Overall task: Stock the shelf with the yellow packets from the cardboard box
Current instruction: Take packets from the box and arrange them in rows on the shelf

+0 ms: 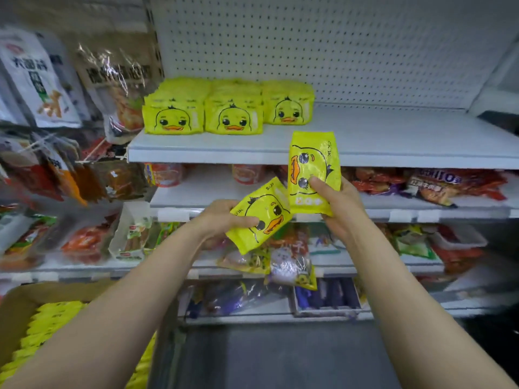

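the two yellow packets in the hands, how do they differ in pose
The left hand holds its packet lower and tilted diagonally; the right hand holds its packet higher, standing on end with the duck face sideways. Both share the same yellow duck design.

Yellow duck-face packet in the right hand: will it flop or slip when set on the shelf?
The glossy yellow duck-face plastic packet probably stays fairly stiff: it stands tall above the right hand. Its shiny film may be slippery. Shelved packets stand upright, so tipping seems unlikely.
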`<state>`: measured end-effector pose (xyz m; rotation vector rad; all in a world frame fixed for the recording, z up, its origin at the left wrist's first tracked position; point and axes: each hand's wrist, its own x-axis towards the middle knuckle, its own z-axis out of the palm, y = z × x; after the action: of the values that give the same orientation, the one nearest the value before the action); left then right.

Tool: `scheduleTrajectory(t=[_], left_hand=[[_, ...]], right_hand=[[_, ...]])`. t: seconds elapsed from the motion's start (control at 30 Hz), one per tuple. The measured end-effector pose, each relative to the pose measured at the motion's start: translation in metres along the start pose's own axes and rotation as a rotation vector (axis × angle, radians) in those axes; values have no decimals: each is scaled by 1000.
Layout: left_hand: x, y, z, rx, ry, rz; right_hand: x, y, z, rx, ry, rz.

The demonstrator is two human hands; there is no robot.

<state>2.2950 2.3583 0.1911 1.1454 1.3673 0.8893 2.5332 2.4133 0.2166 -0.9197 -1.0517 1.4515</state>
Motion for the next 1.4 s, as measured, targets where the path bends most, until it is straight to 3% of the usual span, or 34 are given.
scheduleTrajectory(t=[0.3,0.47,0.7,1.03,1.23,1.4], left_hand=[[84,110,-4,259,-17,132],[143,145,-27,383,-78,101],[192,161,-57,456,-101,159],[204,156,-64,484,-31,246],[198,156,-59,463,47,259],[199,157,-55,437,111,258]], right_hand=[[76,-66,-49,21,85,-123],[137,-93,-55,-31,101,-181],[235,-100,-40,-285,20,-142],[321,-85,-15,-794,-222,-28],[347,-84,7,-932,-336,-111],[358,-80,14,-1179,-271,-313]])
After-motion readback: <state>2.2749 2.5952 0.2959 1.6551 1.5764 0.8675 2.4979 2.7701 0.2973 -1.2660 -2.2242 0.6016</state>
